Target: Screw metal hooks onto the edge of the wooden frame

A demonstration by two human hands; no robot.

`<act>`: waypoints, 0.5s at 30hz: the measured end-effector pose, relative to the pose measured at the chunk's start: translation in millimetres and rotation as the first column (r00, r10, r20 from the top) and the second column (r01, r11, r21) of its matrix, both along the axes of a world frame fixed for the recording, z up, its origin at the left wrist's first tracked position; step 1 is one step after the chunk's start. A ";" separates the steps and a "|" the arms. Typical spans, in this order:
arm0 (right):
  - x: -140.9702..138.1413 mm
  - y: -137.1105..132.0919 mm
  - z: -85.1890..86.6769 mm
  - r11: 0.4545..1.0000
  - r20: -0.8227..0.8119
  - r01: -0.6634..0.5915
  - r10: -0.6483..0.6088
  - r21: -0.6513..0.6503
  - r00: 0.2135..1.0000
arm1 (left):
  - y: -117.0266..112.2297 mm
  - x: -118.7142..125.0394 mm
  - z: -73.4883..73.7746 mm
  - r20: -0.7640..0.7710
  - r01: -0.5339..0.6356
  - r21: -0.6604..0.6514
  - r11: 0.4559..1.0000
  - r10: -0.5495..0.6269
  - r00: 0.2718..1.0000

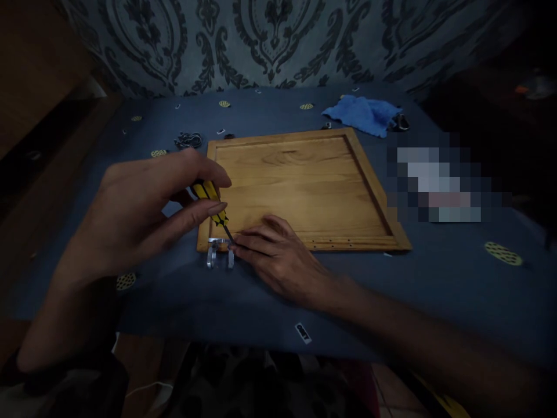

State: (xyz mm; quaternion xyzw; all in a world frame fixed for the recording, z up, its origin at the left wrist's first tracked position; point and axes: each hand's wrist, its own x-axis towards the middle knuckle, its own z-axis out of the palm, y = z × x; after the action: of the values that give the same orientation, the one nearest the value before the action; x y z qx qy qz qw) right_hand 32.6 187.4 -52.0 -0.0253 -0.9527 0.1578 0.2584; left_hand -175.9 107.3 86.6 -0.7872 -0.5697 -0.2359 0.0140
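Note:
My left hand [143, 209] grips a screwdriver [212, 200] with a yellow and black handle, its tip pointing down at the near left corner of a square wooden panel [300, 186]. A shiny metal hook bracket [219, 253] sits at that corner, hanging over the panel's front edge. My right hand [274, 255] lies on the panel's front rail, fingertips pinched beside the screwdriver tip and the bracket. What they hold, if anything, is too small to make out.
The panel lies on a dark blue cloth [435, 278] with yellow spots. A crumpled blue rag [363, 113] and a small metal item [401, 122] lie behind it at the right. More metal hardware [188, 140] lies behind at the left. A patterned wall stands at the back.

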 end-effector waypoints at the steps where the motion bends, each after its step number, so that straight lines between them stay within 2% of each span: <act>1: -0.2 0.1 -0.4 1.000 -0.001 0.001 -0.001 0.001 1.000 | -0.3 0.4 -0.1 -0.010 -0.003 0.000 1.000 0.003 1.000; 10: 0.6 -0.2 1.4 1.000 0.029 0.004 -0.003 -0.019 1.000 | 2.1 -1.2 -1.1 -0.084 0.046 0.040 0.998 -0.042 0.996; 15: -0.6 -0.6 0.8 1.000 0.004 0.008 -0.008 -0.007 1.000 | -2.5 -3.4 1.6 -0.091 0.047 -0.013 0.999 -0.048 0.995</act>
State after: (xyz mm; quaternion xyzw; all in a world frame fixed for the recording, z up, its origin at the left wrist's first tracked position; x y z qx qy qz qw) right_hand 31.9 186.8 -51.2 -0.0303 -0.9526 0.1600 0.2571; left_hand -179.3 104.7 88.2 -0.8106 -0.5508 -0.1966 0.0301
